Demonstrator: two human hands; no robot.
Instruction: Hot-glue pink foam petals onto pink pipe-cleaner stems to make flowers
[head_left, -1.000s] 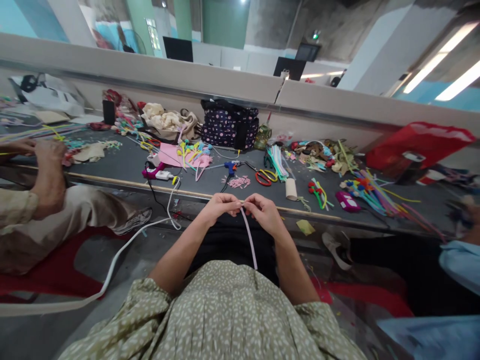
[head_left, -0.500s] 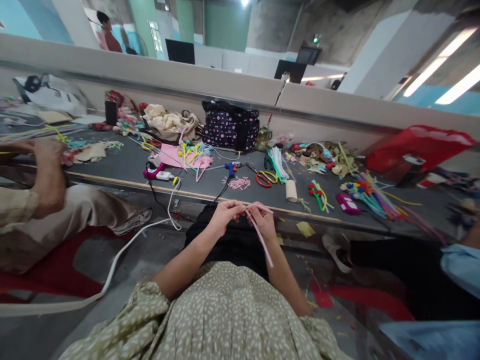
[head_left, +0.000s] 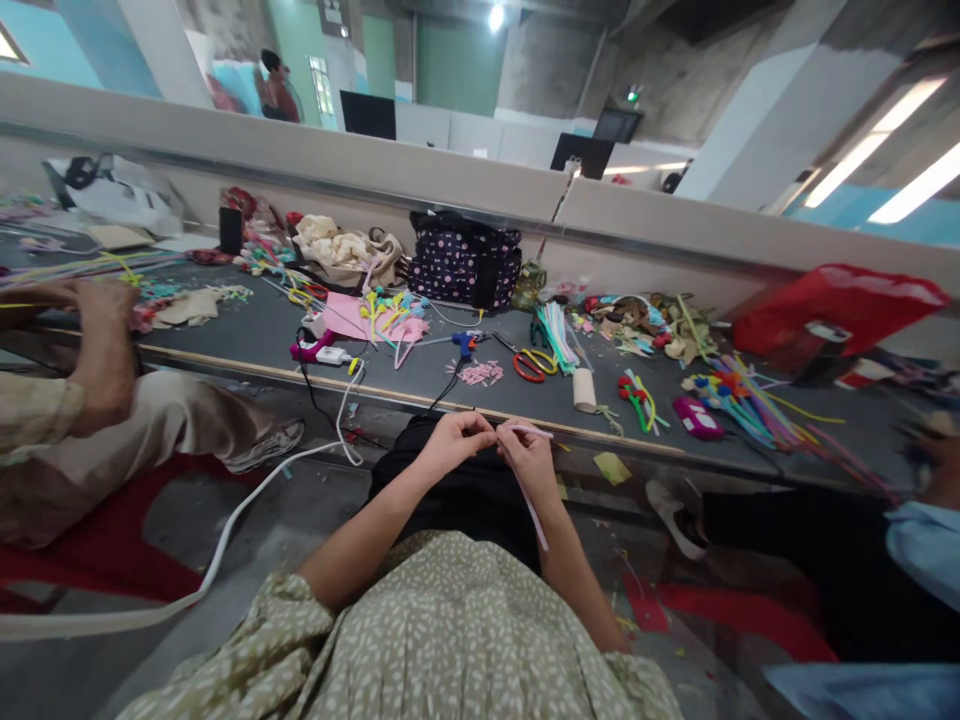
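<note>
A pale pink pipe cleaner (head_left: 536,518) is bent over in my right hand (head_left: 527,455), one length hanging down past the wrist and a short end sticking out to the right. My right fingers are closed on it. My left hand (head_left: 459,442) meets the right at the fingertips, its thumb and forefinger pinched together; whatever lies between them is too small to make out. Both hands are above my lap, just in front of the table edge. Beyond them on the table lie a pile of short pink pieces (head_left: 480,373), a blue glue gun (head_left: 466,344) and red-and-yellow-handled scissors (head_left: 534,364).
A bundle of green and white pipe cleaners (head_left: 556,335) lies near a cardboard tube (head_left: 583,390). A dark patterned bag (head_left: 463,262) stands at the back. A white cable (head_left: 247,497) runs from a power strip (head_left: 322,350) at left. People sit on both sides.
My left fingertips have shifted along to the crossing of the pipe cleaner, and its hanging length has swung closer to my right wrist. The view has tilted slightly.
</note>
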